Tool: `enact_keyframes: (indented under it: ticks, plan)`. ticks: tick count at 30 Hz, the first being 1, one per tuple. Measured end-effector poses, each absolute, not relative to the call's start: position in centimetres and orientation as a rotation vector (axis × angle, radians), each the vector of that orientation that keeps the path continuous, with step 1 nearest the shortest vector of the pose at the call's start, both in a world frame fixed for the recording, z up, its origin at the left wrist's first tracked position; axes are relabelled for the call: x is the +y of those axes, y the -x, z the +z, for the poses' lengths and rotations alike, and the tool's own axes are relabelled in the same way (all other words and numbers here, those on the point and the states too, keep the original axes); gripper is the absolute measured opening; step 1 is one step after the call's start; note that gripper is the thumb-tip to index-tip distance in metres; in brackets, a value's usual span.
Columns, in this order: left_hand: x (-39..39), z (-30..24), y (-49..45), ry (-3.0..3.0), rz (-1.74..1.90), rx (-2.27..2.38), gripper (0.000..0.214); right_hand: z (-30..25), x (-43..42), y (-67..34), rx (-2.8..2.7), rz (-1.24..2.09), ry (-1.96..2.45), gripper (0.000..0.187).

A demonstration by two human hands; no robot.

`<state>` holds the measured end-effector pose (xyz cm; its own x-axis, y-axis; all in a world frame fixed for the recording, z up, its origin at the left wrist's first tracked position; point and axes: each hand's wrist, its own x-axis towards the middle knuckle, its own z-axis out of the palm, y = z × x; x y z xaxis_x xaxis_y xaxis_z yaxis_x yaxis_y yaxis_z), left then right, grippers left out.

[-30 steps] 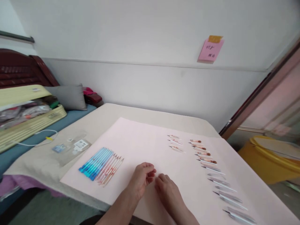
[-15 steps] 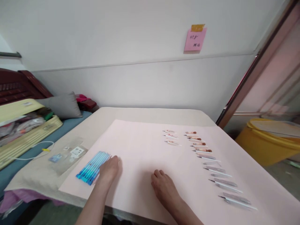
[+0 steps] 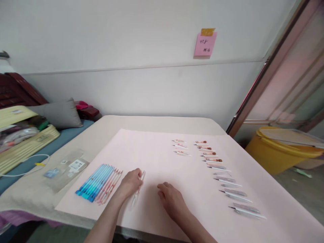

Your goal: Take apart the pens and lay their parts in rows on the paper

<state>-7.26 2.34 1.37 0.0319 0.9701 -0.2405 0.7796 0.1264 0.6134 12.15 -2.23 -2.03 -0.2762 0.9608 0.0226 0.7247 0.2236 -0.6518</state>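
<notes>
My left hand (image 3: 130, 184) is closed around a clear, pale pen (image 3: 138, 194) just above the pink sheet (image 3: 157, 155), to the right of a tight row of blue and pinkish pens (image 3: 97, 182). My right hand (image 3: 170, 200) rests on the sheet close beside it, fingers loosely curled and spread, holding nothing. Farther right lie a short row of small pen parts (image 3: 180, 147) and a long diagonal row of pen tips and caps (image 3: 222, 177).
A clear plastic packet (image 3: 67, 167) lies on the beige table cover (image 3: 106, 130) at the left. A yellow case (image 3: 24, 141), grey pillow (image 3: 62, 113) and white cable (image 3: 27, 162) sit on the bed. A yellow bin (image 3: 278, 150) stands at the right; a pink note (image 3: 205, 44) hangs on the wall.
My left hand reached to the pen row, then came back right holding one pale pen. My right hand shifted slightly left. The camera panned a little right.
</notes>
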Motion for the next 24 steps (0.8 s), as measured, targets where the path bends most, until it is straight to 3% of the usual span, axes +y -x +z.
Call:
enact_keyframes:
  ticks: [5, 8, 12, 19, 24]
  plan:
    - [1.6, 1.5, 3.7, -1.184, 0.821, 1.26, 0.012, -0.8, -2.3, -11.9, -1.211, 1.747, 1.096, 0.03]
    - [0.8, 1.2, 2.6, -1.042, 0.904, 1.156, 0.015, -0.7, -2.4, -11.7, -0.908, 1.939, 0.894, 0.035]
    - [0.4, 0.7, 2.1, -0.79, 1.035, 0.992, 0.027, -1.0, -2.4, -11.3, -0.761, 2.005, 0.929, 0.03]
    - [0.2, 0.0, 1.8, -0.755, 1.146, 1.067, 0.027, -1.5, -2.4, -10.3, -1.217, 1.543, 1.307, 0.024]
    - [0.3, 0.7, 1.8, -0.599, 1.086, 0.893, 0.029, -1.7, -2.3, -10.6, -1.204, 1.532, 1.367, 0.029]
